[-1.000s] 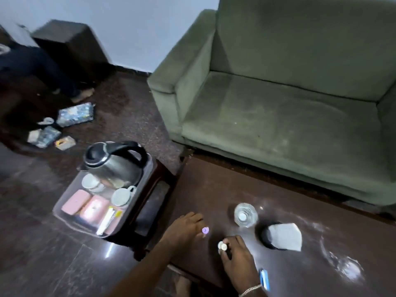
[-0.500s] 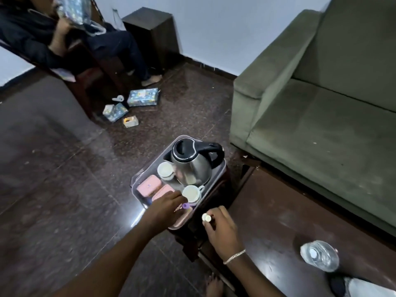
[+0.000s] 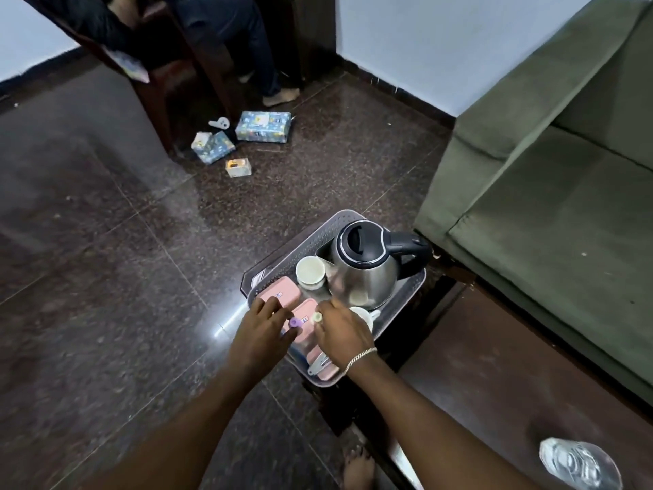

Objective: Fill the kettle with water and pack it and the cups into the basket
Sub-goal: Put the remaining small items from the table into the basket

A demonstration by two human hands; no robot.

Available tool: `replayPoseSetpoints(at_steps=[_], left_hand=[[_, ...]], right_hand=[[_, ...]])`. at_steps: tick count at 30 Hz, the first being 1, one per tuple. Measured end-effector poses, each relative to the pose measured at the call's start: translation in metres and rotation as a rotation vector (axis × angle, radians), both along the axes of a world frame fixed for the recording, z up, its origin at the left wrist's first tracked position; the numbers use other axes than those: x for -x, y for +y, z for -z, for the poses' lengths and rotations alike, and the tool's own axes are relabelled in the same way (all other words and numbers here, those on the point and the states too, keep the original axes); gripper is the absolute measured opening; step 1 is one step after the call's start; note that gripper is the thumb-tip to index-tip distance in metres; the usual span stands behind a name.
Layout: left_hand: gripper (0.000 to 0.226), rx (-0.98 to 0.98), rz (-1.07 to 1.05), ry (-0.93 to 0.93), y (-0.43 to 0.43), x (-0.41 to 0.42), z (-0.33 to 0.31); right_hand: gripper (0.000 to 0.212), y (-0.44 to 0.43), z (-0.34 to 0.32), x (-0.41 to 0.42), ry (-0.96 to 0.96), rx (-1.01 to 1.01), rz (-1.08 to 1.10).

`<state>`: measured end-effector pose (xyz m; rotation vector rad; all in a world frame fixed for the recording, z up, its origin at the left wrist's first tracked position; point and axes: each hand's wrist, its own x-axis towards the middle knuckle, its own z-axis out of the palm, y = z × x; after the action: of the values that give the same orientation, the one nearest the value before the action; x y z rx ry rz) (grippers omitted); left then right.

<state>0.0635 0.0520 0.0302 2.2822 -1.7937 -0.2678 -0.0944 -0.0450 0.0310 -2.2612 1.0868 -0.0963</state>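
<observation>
Packing looks nearly finished, judged from how the basket (image 3: 279,258) is loaded. Going left to right: the left hand (image 3: 263,328) hovers over the basket's near-left part, above 2 pink boxes (image 3: 282,295), and pinches a small purple cap (image 3: 295,322) between thumb and fingers. Just beside it, the right hand (image 3: 341,332), with a bracelet (image 3: 358,358) at the wrist, pinches a small pale cap (image 3: 317,317) the same way, so both hands are closed on small things and not on the kettle or cups. Behind the hands, 1 cup (image 3: 310,272) stands upright in the basket, touching the kettle (image 3: 367,268), which stands upright in the basket's far-right part with its black lid shut and handle toward the sofa (image 3: 551,206). A 2nd cup (image 3: 364,314) sits at the kettle's near side, partly hidden by the right hand. So kettle and 2 cups already lie in the basket; whether the kettle holds water cannot be told with the lid down. Far right, a clear bottle (image 3: 579,466) lies on the dark desk (image 3: 494,366), well apart from the basket. What seems left is setting down the 2 caps, and perhaps dealing with the bottle if they belong to it.
</observation>
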Motion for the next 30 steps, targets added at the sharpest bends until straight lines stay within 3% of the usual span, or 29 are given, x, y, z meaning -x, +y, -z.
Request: replayPoseSetpoints(at_steps=[5,21,26,30], left_hand=[[0.027,-0.001,-0.044,-0.063,-0.001,-0.005,0.019],[0.029,-0.095,-0.021,-0.073,-0.002,-0.011,0.03],[0.053,-0.088,-0.059,0.003,0.003,-0.003,0.024],[0.054,0.028,-0.002,0.136,-0.002,0.017,0.009]], right_hand=[[0.026,-0.009,0.012,-0.02,0.086,-0.015,-0.04],[0.032,-0.008,0.025,-0.028,0.009,-0.015,-0.034],[0.034,-0.003,0.017,-0.01,-0.062,0.002,-0.004],[0.031,0.001,0.008,0.011,-0.173,0.023,0.07]])
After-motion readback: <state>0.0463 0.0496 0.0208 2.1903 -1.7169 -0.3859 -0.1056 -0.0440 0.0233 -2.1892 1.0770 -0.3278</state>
